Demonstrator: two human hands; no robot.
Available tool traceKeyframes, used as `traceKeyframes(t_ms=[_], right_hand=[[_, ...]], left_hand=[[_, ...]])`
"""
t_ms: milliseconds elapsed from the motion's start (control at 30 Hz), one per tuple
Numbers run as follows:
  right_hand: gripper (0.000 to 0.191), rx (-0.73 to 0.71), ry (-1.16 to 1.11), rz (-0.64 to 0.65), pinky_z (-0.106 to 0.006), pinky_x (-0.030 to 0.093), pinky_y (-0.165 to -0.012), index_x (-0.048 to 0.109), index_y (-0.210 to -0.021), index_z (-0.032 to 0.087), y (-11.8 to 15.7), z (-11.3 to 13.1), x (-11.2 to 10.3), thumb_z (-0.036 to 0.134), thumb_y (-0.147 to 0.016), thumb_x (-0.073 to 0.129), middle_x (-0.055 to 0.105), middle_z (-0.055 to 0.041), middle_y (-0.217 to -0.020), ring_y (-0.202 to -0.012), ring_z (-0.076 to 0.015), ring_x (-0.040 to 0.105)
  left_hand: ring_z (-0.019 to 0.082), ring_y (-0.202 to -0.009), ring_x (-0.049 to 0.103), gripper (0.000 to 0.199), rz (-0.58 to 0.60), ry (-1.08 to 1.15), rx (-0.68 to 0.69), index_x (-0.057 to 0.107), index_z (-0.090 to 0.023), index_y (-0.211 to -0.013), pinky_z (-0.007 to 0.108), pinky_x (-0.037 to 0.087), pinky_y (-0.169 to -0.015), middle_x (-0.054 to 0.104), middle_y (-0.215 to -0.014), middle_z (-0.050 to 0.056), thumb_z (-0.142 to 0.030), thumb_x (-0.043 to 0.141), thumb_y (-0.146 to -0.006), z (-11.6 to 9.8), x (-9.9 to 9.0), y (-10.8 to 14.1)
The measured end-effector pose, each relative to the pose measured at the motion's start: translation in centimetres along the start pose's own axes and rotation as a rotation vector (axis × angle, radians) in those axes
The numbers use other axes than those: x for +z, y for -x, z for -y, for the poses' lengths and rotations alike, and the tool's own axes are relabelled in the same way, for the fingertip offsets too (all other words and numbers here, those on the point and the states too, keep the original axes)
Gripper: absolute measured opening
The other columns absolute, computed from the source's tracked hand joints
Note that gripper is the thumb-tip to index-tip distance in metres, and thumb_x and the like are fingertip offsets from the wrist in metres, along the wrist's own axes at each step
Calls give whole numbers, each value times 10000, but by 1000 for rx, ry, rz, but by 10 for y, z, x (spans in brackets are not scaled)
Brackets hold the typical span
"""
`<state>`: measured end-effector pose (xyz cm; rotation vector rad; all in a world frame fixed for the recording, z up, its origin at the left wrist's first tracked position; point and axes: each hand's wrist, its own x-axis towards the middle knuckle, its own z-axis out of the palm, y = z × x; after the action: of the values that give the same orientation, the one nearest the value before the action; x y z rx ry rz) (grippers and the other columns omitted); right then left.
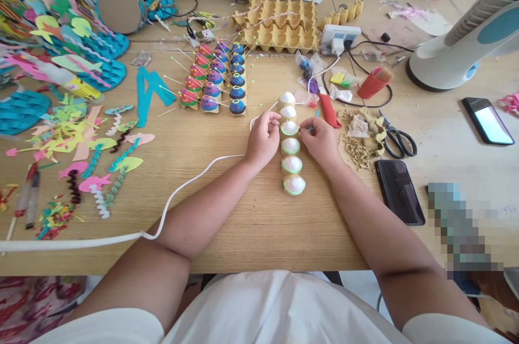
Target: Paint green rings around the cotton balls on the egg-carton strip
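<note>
A column of several egg-carton cups [291, 164] stands on the table in front of me, each topped with a white, domed filling. The lower cups have a pale green rim; on the two farthest I see none. My left hand [264, 137] is at the left side of the upper cups, its fingers curled and pressed together. On the opposite side, my right hand [321, 141] has thumb and forefinger pinched beside the third cup from the far end. A small blue bit shows at its fingers. Whatever either hand pinches is too small or hidden to make out.
Painted egg-carton cups [211, 76] with thin sticks stand beyond my left hand. Scissors [399, 136], a black phone [400, 191] and shavings [359, 152] lie to the right. A white cable [194, 176] crosses over my left arm. Paper fish [97, 183] cover the left side.
</note>
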<state>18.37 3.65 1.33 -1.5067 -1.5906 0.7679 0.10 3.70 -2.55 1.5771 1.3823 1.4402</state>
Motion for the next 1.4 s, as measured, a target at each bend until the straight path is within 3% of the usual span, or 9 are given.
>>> traceKeyframes(t_ms=[100, 333, 500, 633, 900, 1200, 1400], right_hand=[[90, 23, -79, 10, -307, 413, -643, 673, -857, 216, 0, 0, 2, 137, -816, 661, 640, 34, -737, -619, -124, 498], [135, 256, -493, 25, -244, 322, -444, 611, -891, 240, 1, 6, 4, 233, -853, 741, 576, 77, -588, -463, -99, 477], [274, 335, -729, 20, -194, 323, -424, 627, -844, 216, 1, 12, 5, 296, -768, 878, 652, 57, -692, -497, -55, 517], [429, 394, -888, 55, -171, 312, -419, 616, -822, 213, 1, 13, 5, 369, -664, 983, 624, 72, -685, -503, -43, 517], [537, 410, -913, 104, -173, 258, -413, 586, -819, 222, 1, 13, 4, 464, -623, 1024, 550, 91, -591, -493, -47, 462], [482, 421, -937, 94, -171, 257, -420, 604, -816, 219, 1, 16, 3, 411, -631, 1005, 557, 85, -629, -519, -46, 467], [456, 452, -1045, 129, -139, 310, -438, 612, -832, 208, 1, 19, -3, 329, -649, 1012, 559, 84, -660, -556, -38, 489]], left_hand=[[178, -920, 689, 343, -3, 37, -18, 649, -233, -1130, 316, 577, -860, 684, -1044, 46, -6, 556, -890, -1, 1, 0], [167, -920, 703, 325, -11, 158, -66, 636, -232, -1135, 314, 573, -906, 692, -1022, 35, -31, 564, -891, -5, 2, -2], [170, -952, 719, 296, -16, 224, -97, 629, -236, -1137, 312, 572, -934, 707, -1026, 32, -75, 588, -891, -9, 4, -1], [173, -926, 718, 267, -2, 266, -128, 626, -247, -1130, 319, 580, -920, 709, -1013, 30, -112, 620, -900, -11, 5, -1], [159, -914, 708, 276, -5, 328, -135, 625, -249, -1119, 306, 584, -914, 701, -997, 24, -71, 586, -912, -16, 5, 1], [146, -919, 689, 269, -26, 447, -206, 640, -249, -1089, 286, 582, -897, 700, -971, 7, -70, 628, -888, -20, 4, 0], [129, -883, 688, 173, -43, 604, -323, 640, -237, -1060, 261, 573, -833, 698, -956, -8, -171, 709, -915, -25, 5, 1]])
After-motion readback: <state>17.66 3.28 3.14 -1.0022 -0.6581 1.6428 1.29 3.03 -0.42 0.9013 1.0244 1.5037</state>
